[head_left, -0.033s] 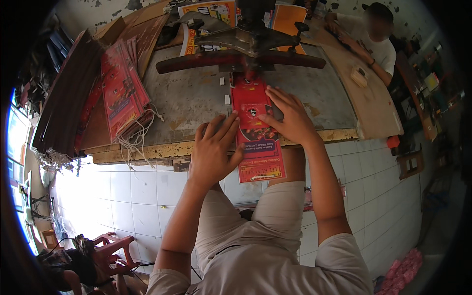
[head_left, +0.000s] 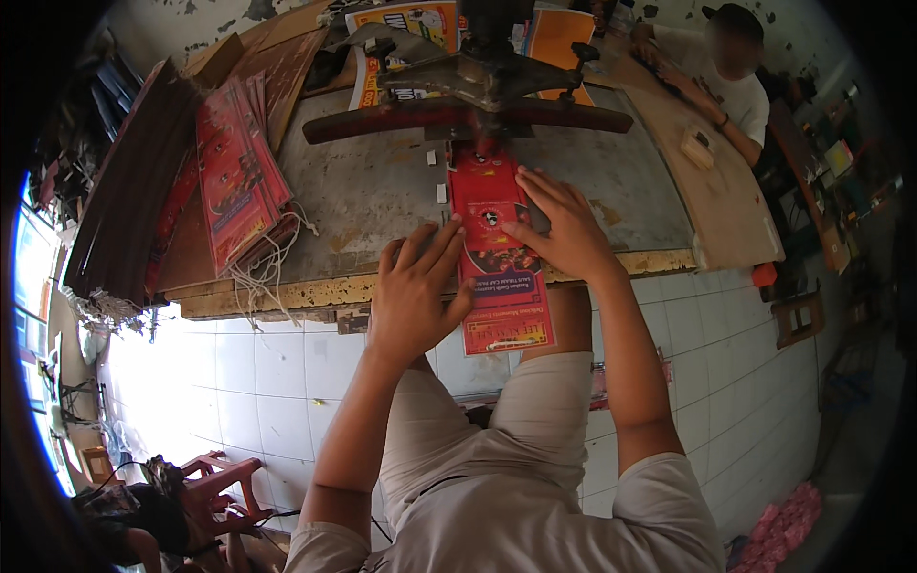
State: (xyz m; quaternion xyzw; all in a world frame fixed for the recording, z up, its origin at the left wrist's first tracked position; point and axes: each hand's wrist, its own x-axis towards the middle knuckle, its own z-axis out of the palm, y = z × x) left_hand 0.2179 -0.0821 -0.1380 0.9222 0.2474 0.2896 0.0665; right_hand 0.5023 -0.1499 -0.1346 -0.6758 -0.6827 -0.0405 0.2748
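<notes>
Beige shorts [head_left: 449, 420], worn, nearest; red plastic stool [head_left: 220, 487], near left; pink bundle [head_left: 785, 520], near right; white tiled floor [head_left: 267, 368], under the table. Red printed strip [head_left: 503, 263], one, long and flat, with purple panel and food picture: lying at centre on the worktable [head_left: 325, 205], near end jutting past the table's worn front edge, far end under the press. Left hand [head_left: 417, 282]: fingers extended, slightly parted, fingertips at the strip's left edge, thumb beside it. Right hand [head_left: 562, 224]: fingers extended, thumb spread wide from them, tips at the strip's right edge; whether either hand pinches the strip, cannot tell. Red printed strips with white strings [head_left: 237, 181], a stack, left on the table; dark long strips [head_left: 134, 181], a pile, farther left. Small white blocks [head_left: 441, 194], just left of the red strip. Press [head_left: 473, 95], dark metal, broad crossbar, far centre. Brown block [head_left: 698, 148], far right. Orange sheet [head_left: 564, 53], behind the press. Co-worker [head_left: 750, 110] in white shirt, far right, forearms at the tabletop
</notes>
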